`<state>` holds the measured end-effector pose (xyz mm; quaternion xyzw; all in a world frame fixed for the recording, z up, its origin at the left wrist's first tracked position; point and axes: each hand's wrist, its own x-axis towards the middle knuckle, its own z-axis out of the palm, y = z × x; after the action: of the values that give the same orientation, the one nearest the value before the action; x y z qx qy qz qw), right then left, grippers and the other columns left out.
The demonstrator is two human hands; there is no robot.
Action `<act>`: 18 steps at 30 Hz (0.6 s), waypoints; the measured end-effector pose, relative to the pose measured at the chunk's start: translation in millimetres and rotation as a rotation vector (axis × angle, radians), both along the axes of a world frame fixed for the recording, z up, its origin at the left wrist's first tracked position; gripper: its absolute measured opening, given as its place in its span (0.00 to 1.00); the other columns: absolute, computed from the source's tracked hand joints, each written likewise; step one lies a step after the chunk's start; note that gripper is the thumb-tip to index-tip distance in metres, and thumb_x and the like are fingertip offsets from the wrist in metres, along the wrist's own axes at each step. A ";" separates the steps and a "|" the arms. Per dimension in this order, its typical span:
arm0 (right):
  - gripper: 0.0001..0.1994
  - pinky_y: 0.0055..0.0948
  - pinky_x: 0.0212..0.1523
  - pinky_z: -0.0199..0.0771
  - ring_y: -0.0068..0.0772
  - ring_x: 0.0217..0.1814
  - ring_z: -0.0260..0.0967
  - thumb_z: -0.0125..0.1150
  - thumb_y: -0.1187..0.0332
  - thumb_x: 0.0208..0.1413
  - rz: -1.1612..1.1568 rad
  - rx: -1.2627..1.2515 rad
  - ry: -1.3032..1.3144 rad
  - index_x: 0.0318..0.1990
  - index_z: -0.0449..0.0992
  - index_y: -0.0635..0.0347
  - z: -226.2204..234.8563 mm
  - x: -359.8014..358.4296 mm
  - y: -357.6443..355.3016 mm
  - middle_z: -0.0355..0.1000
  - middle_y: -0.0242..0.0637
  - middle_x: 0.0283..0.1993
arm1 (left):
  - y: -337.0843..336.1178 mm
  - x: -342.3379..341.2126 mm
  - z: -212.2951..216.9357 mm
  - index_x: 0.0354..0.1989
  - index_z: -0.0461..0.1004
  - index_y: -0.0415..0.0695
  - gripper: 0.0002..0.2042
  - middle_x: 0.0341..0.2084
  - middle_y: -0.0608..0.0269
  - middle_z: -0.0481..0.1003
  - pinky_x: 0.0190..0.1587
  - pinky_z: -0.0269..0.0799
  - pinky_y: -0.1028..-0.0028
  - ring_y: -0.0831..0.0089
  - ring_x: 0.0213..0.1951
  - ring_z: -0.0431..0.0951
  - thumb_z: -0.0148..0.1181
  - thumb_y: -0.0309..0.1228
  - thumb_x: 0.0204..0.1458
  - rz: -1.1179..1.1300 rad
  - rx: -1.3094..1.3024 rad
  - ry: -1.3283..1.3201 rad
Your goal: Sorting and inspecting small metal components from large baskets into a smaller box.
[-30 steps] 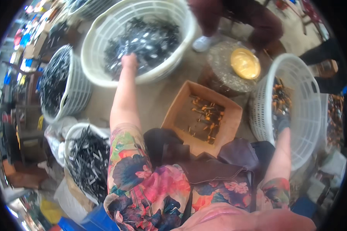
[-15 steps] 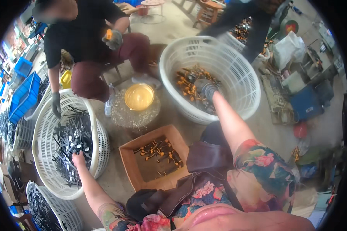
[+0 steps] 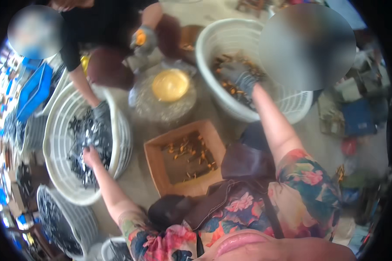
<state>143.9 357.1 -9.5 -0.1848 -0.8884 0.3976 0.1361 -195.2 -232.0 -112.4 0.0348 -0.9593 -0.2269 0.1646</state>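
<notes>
Grey concrete floor (image 3: pixel 139 182) lies under us, crowded with baskets and boxes, and we look down on it from above.

Our left hand (image 3: pixel 90 155) is bare and reaches into the white basket on the left (image 3: pixel 56 174). It rests on the heap of dark metal parts (image 3: pixel 85 148) inside, with the fingers bent down among them; we cannot tell if it has hold of any piece. The parts fill the middle of this basket, directly under and around the hand.

Our right hand (image 3: pixel 239 80) wears a grey glove and is deep in the white basket on the right (image 3: pixel 292 106). This basket contains small orange and dark pieces (image 3: pixel 231 87), and the gloved fingers curl over them; how far the hand is closed is not clear, because of blur.

Between the two baskets, near our knees, stands an open cardboard box (image 3: pixel 154 163) with a thin scatter of orange pieces (image 3: pixel 189 154) on its bottom. Just behind the box we see a clear plastic bag (image 3: pixel 161 111) with a round yellow lid (image 3: pixel 170 85) on top.

Another person in a black top (image 3: pixel 100 30) is opposite us. One gloved hand of this person (image 3: pixel 101 114) touches the far side of the left basket, and the other gloved hand (image 3: pixel 141 41) holds something orange above the bag. At the lower left a further basket with dark parts (image 3: pixel 59 222) is partly visible.
</notes>
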 end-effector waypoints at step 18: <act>0.24 0.28 0.52 0.67 0.32 0.50 0.69 0.59 0.57 0.52 0.735 -0.142 -0.057 0.54 0.69 0.60 108.0 15.9 -215.6 0.71 0.41 0.50 | 191.3 267.7 214.6 0.39 0.74 0.34 0.09 0.30 0.62 0.77 0.37 0.74 0.75 0.76 0.33 0.77 0.56 0.29 0.56 -0.900 0.820 -0.363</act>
<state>159.9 141.5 98.6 0.1263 -0.8691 0.4751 -0.0538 72.5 -40.7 102.2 -0.2736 -0.7278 -0.6133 -0.1388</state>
